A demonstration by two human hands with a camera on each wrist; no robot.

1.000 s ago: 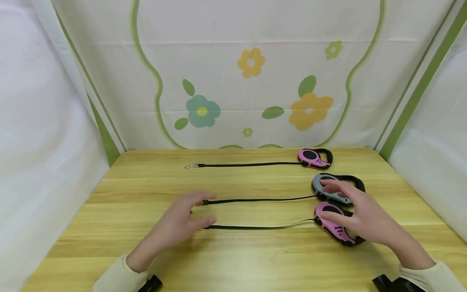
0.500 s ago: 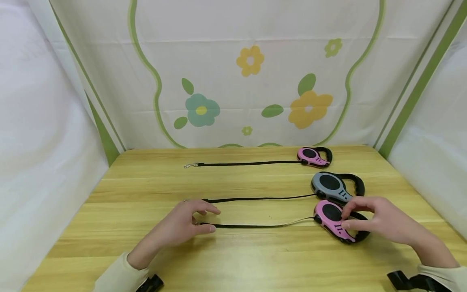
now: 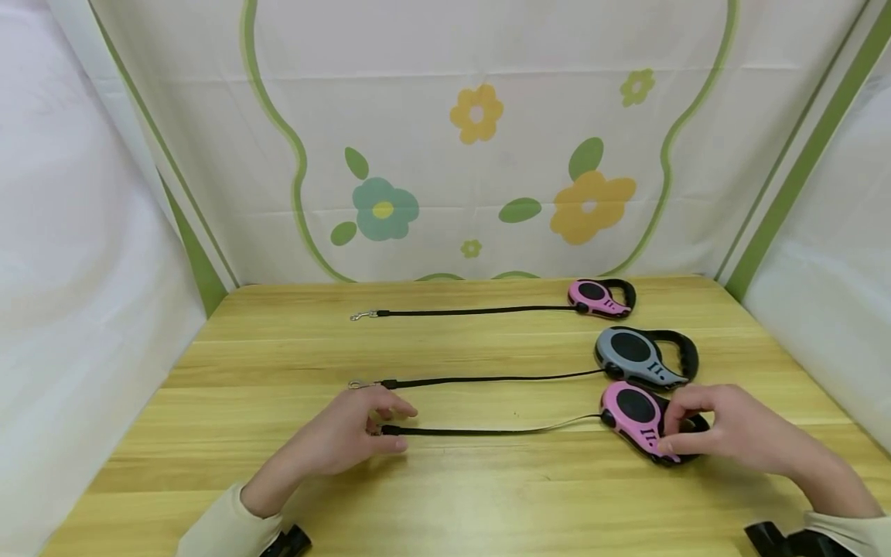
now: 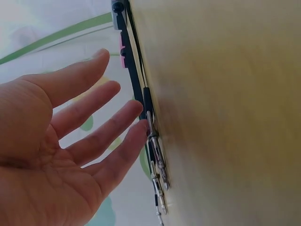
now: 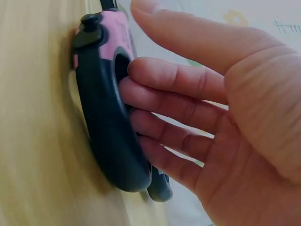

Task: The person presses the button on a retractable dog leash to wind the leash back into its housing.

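Now | my right hand (image 3: 731,433) grips nearest pink leash (image 3: 636,418), lower right | my left hand (image 3: 348,437) fingers straight, touching its strap end (image 3: 393,429), lower centre

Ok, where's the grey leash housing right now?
In the head view the grey leash housing lies untouched at the table's right, between the far pink leash and the near pink leash.
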